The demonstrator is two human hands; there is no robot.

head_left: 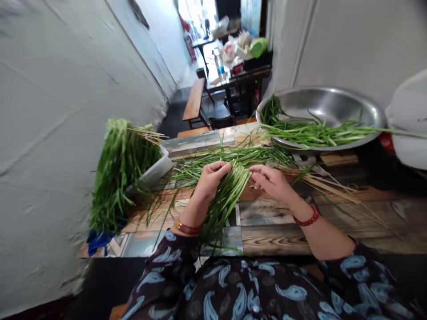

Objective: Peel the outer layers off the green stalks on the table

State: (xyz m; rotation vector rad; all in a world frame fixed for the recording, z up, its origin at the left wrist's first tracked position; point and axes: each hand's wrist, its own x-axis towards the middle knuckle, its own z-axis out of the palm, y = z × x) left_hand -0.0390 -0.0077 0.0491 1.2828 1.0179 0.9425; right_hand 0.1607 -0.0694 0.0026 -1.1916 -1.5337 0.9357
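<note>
A flat row of garlic chives (pixel 230 191) hangs between my hands above the table, pale ends up and green leaves fanning toward me. My left hand (pixel 213 175) is closed, thumb and forefinger pinching the upper left edge of the row. At its right edge is my right hand (pixel 268 180), fingertips pinched together by the pale ends; whatever lies between them is too small to make out. Loose chives (pixel 253 153) are spread on the table just beyond both hands. Several thin bamboo skewers (pixel 316 180) lie to the right of my right hand.
At left, bundled chives on skewers (pixel 123 164) hang over a white plastic tub (pixel 158 166). A steel basin (pixel 363 111) holding more chives stands back right, near a white bag (pixel 408 118). Farther off are a wooden bench (pixel 194 100) and a cluttered table (pixel 247 76). A wall (pixel 50 111) bounds the left.
</note>
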